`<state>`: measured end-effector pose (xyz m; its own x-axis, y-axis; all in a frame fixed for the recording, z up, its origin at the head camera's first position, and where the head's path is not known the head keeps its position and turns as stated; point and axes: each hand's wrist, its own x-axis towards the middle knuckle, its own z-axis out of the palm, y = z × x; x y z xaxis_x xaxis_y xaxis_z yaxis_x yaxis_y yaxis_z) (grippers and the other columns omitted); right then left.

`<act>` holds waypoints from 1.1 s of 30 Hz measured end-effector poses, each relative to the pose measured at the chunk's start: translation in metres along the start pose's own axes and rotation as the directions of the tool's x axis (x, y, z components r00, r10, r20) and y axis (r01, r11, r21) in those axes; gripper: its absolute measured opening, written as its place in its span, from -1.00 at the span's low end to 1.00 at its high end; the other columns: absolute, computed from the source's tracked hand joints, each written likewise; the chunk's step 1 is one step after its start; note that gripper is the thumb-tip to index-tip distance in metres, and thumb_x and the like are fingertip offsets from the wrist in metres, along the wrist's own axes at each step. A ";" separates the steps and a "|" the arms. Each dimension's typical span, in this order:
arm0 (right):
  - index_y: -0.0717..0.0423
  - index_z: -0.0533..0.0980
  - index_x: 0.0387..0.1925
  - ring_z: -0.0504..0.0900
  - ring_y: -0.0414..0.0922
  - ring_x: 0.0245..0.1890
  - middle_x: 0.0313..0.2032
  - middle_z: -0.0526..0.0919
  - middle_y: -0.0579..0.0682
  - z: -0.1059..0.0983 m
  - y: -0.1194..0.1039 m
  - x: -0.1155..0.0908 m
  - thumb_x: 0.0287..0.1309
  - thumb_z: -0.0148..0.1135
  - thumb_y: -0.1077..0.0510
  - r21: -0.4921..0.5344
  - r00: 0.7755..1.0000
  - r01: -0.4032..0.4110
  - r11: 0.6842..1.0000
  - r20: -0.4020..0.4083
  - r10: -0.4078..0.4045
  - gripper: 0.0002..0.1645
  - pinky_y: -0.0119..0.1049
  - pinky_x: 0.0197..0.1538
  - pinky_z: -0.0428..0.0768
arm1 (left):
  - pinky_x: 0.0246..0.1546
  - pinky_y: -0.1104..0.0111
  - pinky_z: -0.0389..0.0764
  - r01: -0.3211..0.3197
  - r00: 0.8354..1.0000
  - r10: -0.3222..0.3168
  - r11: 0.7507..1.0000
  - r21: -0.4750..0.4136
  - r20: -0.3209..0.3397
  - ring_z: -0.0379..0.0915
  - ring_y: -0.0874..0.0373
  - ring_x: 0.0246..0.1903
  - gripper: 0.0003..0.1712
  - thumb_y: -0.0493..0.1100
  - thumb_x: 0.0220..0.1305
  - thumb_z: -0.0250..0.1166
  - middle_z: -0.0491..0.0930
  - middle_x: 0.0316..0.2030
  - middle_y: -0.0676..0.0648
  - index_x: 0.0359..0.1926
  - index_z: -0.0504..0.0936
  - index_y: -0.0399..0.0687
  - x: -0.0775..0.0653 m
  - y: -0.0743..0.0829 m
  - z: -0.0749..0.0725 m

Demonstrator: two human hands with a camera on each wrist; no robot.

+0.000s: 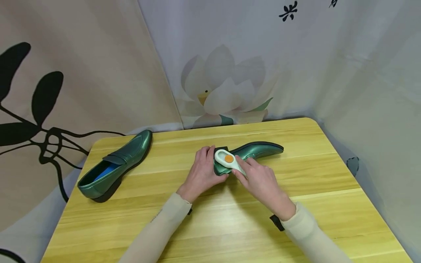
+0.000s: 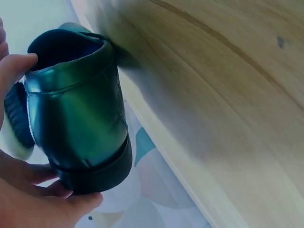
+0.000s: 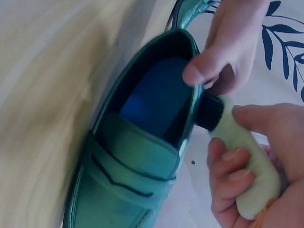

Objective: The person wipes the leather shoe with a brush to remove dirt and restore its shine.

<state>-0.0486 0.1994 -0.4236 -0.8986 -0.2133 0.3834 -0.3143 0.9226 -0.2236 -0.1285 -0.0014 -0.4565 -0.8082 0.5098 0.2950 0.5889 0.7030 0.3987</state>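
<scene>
My left hand (image 1: 204,168) holds a metallic green loafer (image 1: 260,149) by its heel end, tilted on its side above the table. In the left wrist view the thumb lies at the rim of the loafer (image 2: 80,118) and other fingers reach under its black heel. My right hand (image 1: 264,180) grips a pale shoe brush (image 1: 221,156) with an orange spot. The right wrist view shows the fingers curled round the brush's handle (image 3: 251,166). Its dark bristles (image 3: 210,111) touch the outer side of the loafer near the opening. A blue insole (image 3: 154,95) shows inside.
A matching green loafer (image 1: 131,155) stands upright at the left of the wooden table (image 1: 312,175), its toe toward the back edge. Behind the table and at its sides hang light curtains (image 1: 230,54) with flower and leaf prints.
</scene>
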 end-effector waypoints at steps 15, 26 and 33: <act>0.24 0.62 0.22 0.31 -0.10 -0.74 -0.37 0.62 0.15 -0.016 0.046 -0.016 0.32 0.41 -0.01 -0.040 0.980 -0.185 0.982 -0.079 0.181 -0.44 -0.24 -0.72 0.28 | 0.18 0.10 0.57 0.013 1.000 -0.013 0.999 0.038 -0.003 0.32 -0.20 0.25 0.25 0.27 -0.08 0.64 0.36 0.30 -0.32 0.45 0.31 -0.35 -0.002 0.001 0.002; 0.21 0.60 0.27 0.34 -0.18 -0.67 -0.34 0.60 0.09 -0.006 0.030 -0.010 0.35 0.39 -0.02 0.034 0.997 -0.073 0.997 -0.015 0.074 -0.43 -0.28 -0.66 0.37 | 0.17 0.10 0.59 -0.040 0.996 0.047 0.996 0.075 -0.082 0.36 -0.22 0.23 0.24 0.26 -0.10 0.66 0.40 0.25 -0.34 0.42 0.34 -0.40 -0.006 0.006 0.004; 0.14 0.60 0.29 0.31 -0.22 -0.66 -0.33 0.60 0.05 0.000 0.021 -0.008 0.35 0.39 -0.04 0.046 0.999 -0.051 0.998 -0.001 0.051 -0.43 -0.32 -0.64 0.35 | 0.16 0.08 0.60 -0.044 0.995 0.049 0.997 0.062 -0.085 0.37 -0.22 0.22 0.25 0.24 -0.12 0.67 0.41 0.25 -0.36 0.41 0.34 -0.42 -0.007 0.002 0.006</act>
<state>-0.0481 0.2202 -0.4309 -0.9134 -0.1653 0.3721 -0.2817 0.9165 -0.2842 -0.1213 -0.0003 -0.4630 -0.7752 0.4997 0.3865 0.6223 0.7094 0.3309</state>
